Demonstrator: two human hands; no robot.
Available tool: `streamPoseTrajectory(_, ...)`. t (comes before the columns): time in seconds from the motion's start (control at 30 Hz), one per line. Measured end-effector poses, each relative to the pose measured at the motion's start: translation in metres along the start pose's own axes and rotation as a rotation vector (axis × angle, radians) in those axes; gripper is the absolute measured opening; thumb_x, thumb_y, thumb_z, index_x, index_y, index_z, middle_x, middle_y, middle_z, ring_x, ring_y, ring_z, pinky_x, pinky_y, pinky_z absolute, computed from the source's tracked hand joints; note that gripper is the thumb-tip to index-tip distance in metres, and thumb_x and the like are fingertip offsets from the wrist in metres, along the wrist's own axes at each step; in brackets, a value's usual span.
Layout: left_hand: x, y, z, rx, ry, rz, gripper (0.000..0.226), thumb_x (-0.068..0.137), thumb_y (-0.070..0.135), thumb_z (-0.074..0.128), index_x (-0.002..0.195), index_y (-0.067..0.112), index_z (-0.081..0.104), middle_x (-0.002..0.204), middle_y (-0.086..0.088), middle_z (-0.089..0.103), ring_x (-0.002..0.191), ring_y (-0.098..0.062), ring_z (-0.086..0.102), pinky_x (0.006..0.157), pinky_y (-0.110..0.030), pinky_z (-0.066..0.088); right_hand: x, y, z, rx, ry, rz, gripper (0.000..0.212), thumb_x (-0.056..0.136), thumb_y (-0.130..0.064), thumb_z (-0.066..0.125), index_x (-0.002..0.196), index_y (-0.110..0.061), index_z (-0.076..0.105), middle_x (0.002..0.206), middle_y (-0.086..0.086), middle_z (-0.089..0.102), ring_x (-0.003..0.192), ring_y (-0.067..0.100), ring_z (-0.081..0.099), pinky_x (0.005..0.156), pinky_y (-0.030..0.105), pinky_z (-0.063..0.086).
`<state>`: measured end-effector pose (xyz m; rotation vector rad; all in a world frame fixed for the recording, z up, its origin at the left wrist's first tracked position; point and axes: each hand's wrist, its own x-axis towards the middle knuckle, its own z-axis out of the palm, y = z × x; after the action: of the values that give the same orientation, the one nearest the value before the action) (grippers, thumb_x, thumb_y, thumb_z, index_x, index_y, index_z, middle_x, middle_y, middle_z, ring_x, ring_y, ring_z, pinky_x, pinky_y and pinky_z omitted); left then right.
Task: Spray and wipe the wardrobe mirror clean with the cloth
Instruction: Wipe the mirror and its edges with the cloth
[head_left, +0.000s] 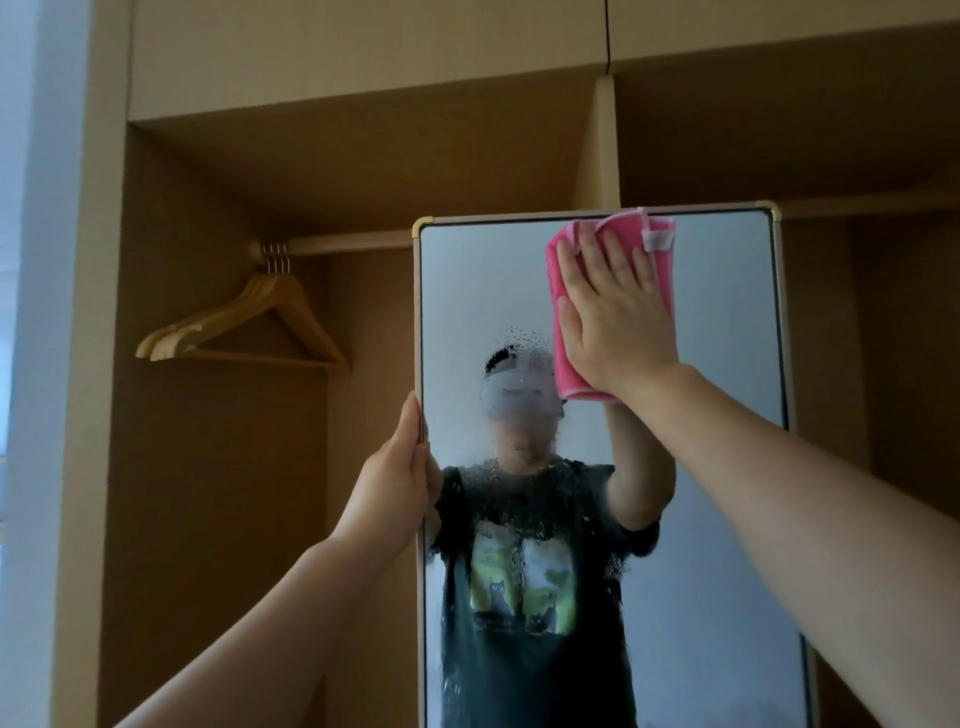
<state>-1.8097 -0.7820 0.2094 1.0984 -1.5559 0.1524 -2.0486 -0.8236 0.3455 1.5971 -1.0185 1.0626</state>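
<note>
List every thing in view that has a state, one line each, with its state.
Mirror: upright, spray droplets on the middle and lower glass.
Pink cloth: folded, pressed flat on the glass near the top.
Right hand: open, flat on the cloth.
Left hand: gripping the mirror's left edge.
Wooden hangers: hanging bare on the rod.

Wooden hangers (244, 322) hang bunched at the left end of a rail (332, 243) inside the open wardrobe (208, 467)

Both forearms are bare, no sleeves; left hand (395, 483) and right hand (618, 322) wear no rings or gloves.
</note>
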Motion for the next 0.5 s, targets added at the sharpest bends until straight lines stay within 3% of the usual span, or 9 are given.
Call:
streamPoseTrajectory(0.4,-0.001,0.003,-0.002,0.004,-0.015,0.013,0.055,0.102,0.016,0.034,0.150,0.032,0.015,0.074,0.051,0.052,0.070,0.024,0.054,0.054,0.003,0.038,-0.058,-0.023,0.012,0.033,-0.026,-0.054,0.059,0.102,-0.038,0.017,0.155,-0.011,0.017,0.161,0.014,0.016,0.148,0.034,0.014,0.121,0.051,0.008)
streamPoseTrajectory(0.5,-0.001,0.003,-0.002,-0.002,-0.009,0.012,0.055,0.101,0.015,0.035,0.150,0.032,0.016,0.069,0.042,0.057,0.068,0.024,0.054,0.053,0.003,0.038,-0.075,-0.029,0.016,0.051,-0.025,-0.059,0.059,0.102,-0.038,0.018,0.155,-0.011,0.017,0.160,0.014,0.016,0.148,0.034,0.014,0.121,0.051,0.007)
